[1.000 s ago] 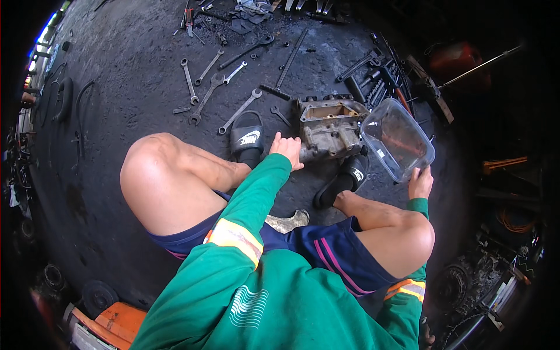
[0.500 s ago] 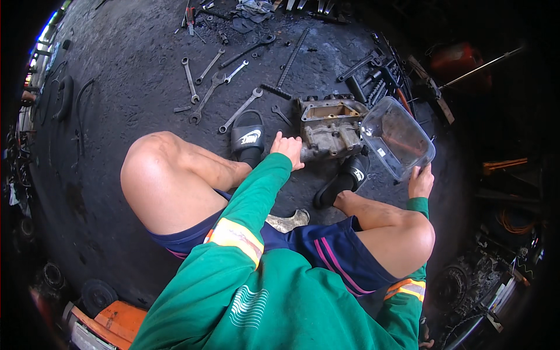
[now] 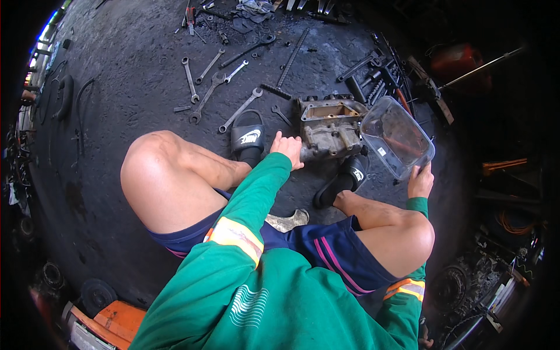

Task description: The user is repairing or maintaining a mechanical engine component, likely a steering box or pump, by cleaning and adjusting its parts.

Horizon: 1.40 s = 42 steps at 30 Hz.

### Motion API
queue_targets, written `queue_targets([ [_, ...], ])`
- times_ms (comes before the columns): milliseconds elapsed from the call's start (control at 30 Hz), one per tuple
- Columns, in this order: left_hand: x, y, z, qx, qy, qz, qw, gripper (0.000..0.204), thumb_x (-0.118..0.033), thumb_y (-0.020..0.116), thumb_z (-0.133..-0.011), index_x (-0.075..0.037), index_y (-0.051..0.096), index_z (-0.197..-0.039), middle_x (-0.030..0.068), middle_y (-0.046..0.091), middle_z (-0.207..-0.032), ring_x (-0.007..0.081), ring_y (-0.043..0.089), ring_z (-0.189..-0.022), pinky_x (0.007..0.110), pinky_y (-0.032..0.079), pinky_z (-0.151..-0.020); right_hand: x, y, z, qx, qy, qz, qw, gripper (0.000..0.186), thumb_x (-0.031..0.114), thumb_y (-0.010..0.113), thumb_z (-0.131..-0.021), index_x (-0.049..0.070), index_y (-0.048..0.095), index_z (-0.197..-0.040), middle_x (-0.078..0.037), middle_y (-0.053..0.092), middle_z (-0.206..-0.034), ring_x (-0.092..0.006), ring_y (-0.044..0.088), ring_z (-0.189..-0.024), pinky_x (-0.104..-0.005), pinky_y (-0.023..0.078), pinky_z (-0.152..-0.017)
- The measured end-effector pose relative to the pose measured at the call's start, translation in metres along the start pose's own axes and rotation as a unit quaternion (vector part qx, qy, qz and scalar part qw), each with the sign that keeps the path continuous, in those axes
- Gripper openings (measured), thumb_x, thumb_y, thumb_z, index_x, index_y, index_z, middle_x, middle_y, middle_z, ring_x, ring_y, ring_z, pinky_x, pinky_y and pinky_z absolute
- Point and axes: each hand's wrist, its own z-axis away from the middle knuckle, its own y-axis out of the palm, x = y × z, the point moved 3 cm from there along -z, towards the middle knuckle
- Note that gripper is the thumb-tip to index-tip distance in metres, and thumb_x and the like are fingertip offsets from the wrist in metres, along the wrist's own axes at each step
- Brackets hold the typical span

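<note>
A grey cast-metal gearbox housing [image 3: 329,135] rests on the dark floor between my feet, a rectangular opening on its upper side. My left hand [image 3: 287,148] grips its left edge with the fingers curled; their tips are partly hidden. At the housing's right is a clear plastic container [image 3: 392,129], tilted, its inside smudged and a small white label on it. My right hand [image 3: 420,182] has the container's near right corner pinched between thumb and fingers. The container's far left edge overlaps the housing in view; whether they touch I cannot tell.
Several wrenches [image 3: 208,98] lie beyond my left foot. A long T-shaped bar [image 3: 286,73] is farther ahead. Sockets and other tools [image 3: 373,81] are piled beyond the container, near a red can [image 3: 458,64]. My sandalled feet flank the housing. An orange object [image 3: 119,321] stands at the lower left.
</note>
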Motion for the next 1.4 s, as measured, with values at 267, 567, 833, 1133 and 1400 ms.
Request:
queue_targets([
  [267, 0.000, -0.001, -0.001, 0.023, -0.003, -0.004, 1.000, 0.087, -0.057, 0.079, -0.075, -0.005, 0.053, -0.139, 0.0153, 0.069, -0.115, 0.0305, 0.066, -0.111, 0.046, 0.030, -0.118, -0.001, 0.000, 0.001, -0.025, -0.019, 0.001, 1.000, 0.041, 0.017, 0.060, -0.093, 0.001, 0.056, -0.131, -0.031, 0.067, -0.087, -0.0515, 0.063, -0.083, -0.0592, 0.049, -0.073],
  [567, 0.001, 0.001, 0.000, 0.003, 0.002, -0.002, 1.000, 0.086, -0.057, 0.079, -0.074, -0.005, 0.054, -0.138, 0.0150, 0.070, -0.114, 0.0301, 0.066, -0.111, 0.045, 0.031, -0.117, 0.001, 0.004, -0.006, 0.072, 0.057, -0.169, 0.981, 0.029, 0.012, 0.058, -0.095, -0.003, 0.058, -0.120, -0.018, 0.066, -0.066, -0.0294, 0.065, -0.051, -0.0410, 0.052, -0.054],
  [833, 0.000, -0.003, 0.002, -0.013, 0.011, 0.002, 1.000, 0.084, -0.055, 0.080, -0.074, -0.003, 0.055, -0.135, 0.0163, 0.071, -0.112, 0.0310, 0.068, -0.108, 0.046, 0.032, -0.116, 0.035, 0.002, -0.015, 0.078, -0.037, -0.148, 0.985, 0.029, 0.010, 0.056, -0.094, -0.002, 0.057, -0.121, -0.022, 0.065, -0.067, -0.0374, 0.065, -0.058, -0.0465, 0.051, -0.058],
  [1133, 0.000, -0.001, 0.003, -0.041, 0.008, 0.008, 0.999, 0.083, -0.051, 0.085, -0.068, -0.002, 0.060, -0.131, 0.0148, 0.073, -0.105, 0.0285, 0.070, -0.101, 0.045, 0.035, -0.114, 0.051, -0.004, -0.020, 0.061, -0.108, -0.055, 0.991, 0.038, 0.010, 0.058, -0.092, -0.002, 0.055, -0.127, -0.032, 0.066, -0.086, -0.0501, 0.064, -0.079, -0.0573, 0.049, -0.069],
  [1400, 0.001, -0.001, 0.003, -0.046, 0.005, 0.004, 0.999, 0.084, -0.052, 0.085, -0.068, -0.002, 0.060, -0.131, 0.0152, 0.073, -0.107, 0.0291, 0.070, -0.103, 0.046, 0.034, -0.116, 0.052, -0.006, -0.021, 0.057, -0.133, -0.038, 0.989, 0.044, 0.011, 0.059, -0.092, -0.003, 0.051, -0.133, -0.032, 0.066, -0.087, -0.0494, 0.064, -0.080, -0.0569, 0.050, -0.069],
])
